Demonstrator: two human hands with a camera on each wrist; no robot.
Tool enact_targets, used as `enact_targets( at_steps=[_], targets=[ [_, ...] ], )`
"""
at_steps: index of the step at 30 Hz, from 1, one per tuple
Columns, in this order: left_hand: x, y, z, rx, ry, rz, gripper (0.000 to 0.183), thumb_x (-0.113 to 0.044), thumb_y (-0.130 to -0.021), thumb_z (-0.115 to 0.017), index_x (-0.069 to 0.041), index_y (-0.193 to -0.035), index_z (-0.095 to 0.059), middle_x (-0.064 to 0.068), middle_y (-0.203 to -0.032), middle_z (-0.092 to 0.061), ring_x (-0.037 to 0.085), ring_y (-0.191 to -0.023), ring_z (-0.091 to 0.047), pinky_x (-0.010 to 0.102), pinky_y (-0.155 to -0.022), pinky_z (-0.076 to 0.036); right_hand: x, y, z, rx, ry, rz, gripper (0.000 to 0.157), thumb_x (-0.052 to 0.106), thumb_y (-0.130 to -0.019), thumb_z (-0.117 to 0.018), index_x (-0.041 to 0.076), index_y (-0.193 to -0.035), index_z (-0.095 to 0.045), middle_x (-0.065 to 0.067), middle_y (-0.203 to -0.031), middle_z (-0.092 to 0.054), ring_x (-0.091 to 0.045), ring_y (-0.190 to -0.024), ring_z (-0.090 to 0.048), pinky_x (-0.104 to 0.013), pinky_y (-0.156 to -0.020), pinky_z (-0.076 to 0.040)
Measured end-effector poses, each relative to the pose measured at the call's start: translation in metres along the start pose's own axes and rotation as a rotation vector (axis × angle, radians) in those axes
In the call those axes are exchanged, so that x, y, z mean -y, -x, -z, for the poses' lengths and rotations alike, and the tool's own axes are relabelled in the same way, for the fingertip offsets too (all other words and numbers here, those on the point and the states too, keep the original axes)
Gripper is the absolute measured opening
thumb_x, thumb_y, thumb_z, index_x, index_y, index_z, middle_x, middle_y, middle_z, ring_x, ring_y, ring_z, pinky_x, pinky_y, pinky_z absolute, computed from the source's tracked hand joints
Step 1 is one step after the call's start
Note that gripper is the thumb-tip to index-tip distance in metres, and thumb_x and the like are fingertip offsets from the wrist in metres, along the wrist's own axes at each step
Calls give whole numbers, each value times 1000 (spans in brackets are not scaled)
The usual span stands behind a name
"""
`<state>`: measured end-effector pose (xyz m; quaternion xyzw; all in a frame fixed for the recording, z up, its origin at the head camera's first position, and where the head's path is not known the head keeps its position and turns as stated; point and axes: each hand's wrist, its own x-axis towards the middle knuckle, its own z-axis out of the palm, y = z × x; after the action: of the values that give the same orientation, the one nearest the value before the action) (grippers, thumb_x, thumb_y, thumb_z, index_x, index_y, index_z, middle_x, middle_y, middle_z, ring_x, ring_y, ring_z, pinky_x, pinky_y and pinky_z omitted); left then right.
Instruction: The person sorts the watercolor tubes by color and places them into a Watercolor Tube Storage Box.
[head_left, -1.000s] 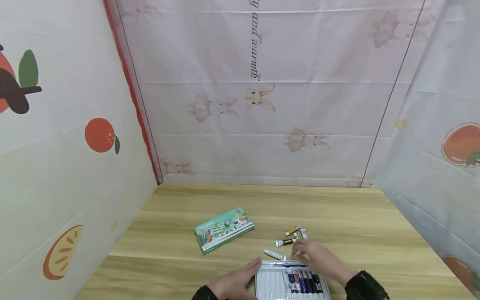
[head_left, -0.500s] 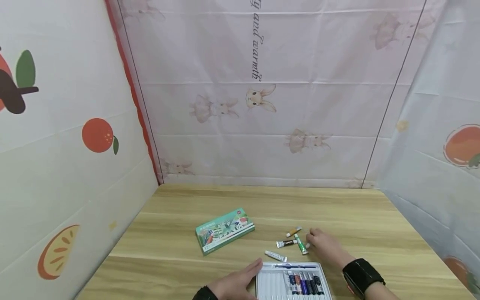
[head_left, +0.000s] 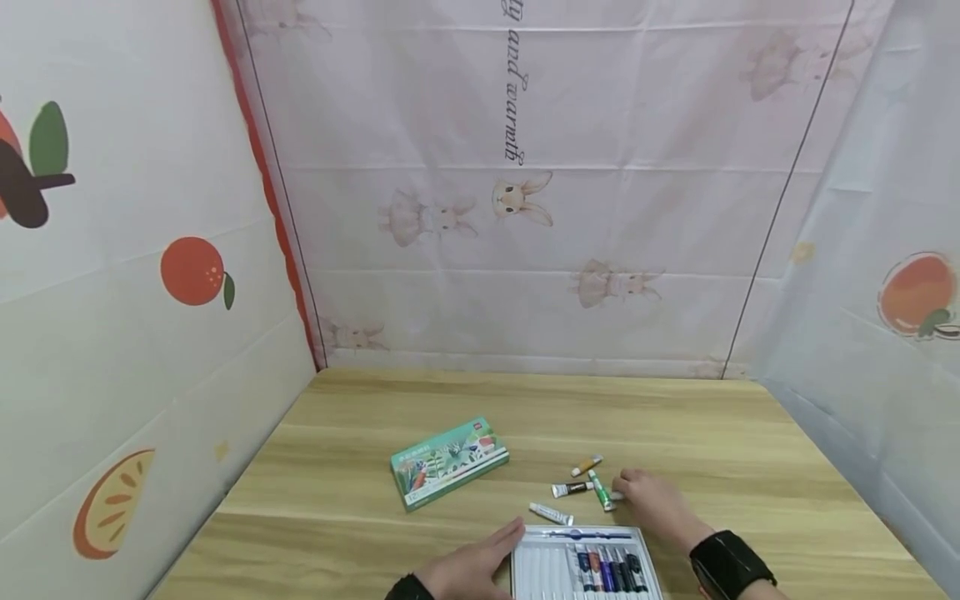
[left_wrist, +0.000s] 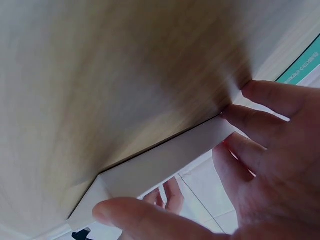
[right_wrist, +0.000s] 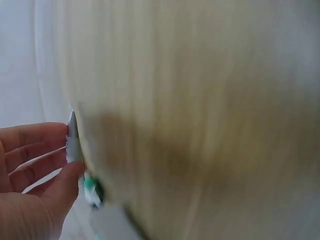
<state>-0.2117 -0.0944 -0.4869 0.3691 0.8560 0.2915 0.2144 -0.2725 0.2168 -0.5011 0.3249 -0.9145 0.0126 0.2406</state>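
Note:
My left hand lies along the left edge of a white tray, its fairly straight fingers touching the tray's side wall in the left wrist view. Several paint tubes with dark, orange and purple labels fill the tray's right-hand slots. Beyond the tray my right hand pinches a whitish-grey paint tube between thumb and fingers, close over the table. Just left of those fingers lies a green paint tube. A black tube, an ochre tube and a white tube lie loose nearby.
A green illustrated box lies flat on the wooden table, left of the tubes. A thin brush rests in the tray's top groove. Printed cloth walls border the table at back and sides.
My right hand has moved right from among the loose tubes, uncovering the green tube, and now pinches a whitish tube beside it. My left hand has stayed at the tray's edge.

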Motion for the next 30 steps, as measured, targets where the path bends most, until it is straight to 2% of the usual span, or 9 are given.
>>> enact_targets(
  at_steps=[4, 12, 16, 20, 24, 30],
  targets=[
    [1, 0, -2, 19, 26, -7, 82, -44, -71, -56, -10, -132, -14, 2, -136, -10, 11, -118, -16, 23, -90, -23, 18, -5, 14, -9, -49, 25, 23, 8, -62, -68, 14, -82, -60, 6, -76, -53, -9, -65, -52, -20, -52, -43],
    [-2, 0, 0, 9, 0, 3, 82, -41, -70, -58, -10, -132, -15, 3, -135, -11, 11, -118, -16, 24, -90, -24, 57, -23, 37, -35, -178, 119, 22, 5, -64, -66, 12, -84, -61, 4, -81, -55, -9, -71, -53, -17, -58, -43],
    [-3, 0, 0, 19, 21, 33, 82, -43, -69, -59, -11, -132, -16, 1, -135, -13, 9, -117, -17, 24, -89, -25, 71, -24, 40, -49, -214, 175, 20, 5, -65, -66, 12, -83, -61, 5, -80, -54, -6, -71, -53, -12, -59, -41],
    [-2, 0, 1, 29, 52, 51, 81, -42, -70, -59, -12, -132, -16, -1, -135, -13, 8, -117, -17, 24, -89, -25, 82, -21, 40, -29, -246, 192, 21, 6, -66, -66, 13, -84, -61, 6, -82, -53, -4, -74, -52, -9, -60, -40],
    [-1, 0, 0, 21, 41, 42, 82, -42, -69, -59, -12, -132, -16, -1, -135, -12, 8, -117, -18, 24, -89, -25, 90, -19, 40, -3, -306, 197, 21, 7, -66, -66, 14, -85, -61, 7, -84, -53, -1, -76, -51, -8, -61, -39],
    [-4, 2, 0, 13, 51, 49, 81, -43, -69, -59, -11, -132, -17, -1, -135, -11, 7, -115, -21, 22, -87, -28, 99, -16, 40, 21, -373, 280, 22, 4, -67, -64, 14, -87, -61, 8, -85, -53, 1, -76, -49, -7, -61, -38]
  ],
)
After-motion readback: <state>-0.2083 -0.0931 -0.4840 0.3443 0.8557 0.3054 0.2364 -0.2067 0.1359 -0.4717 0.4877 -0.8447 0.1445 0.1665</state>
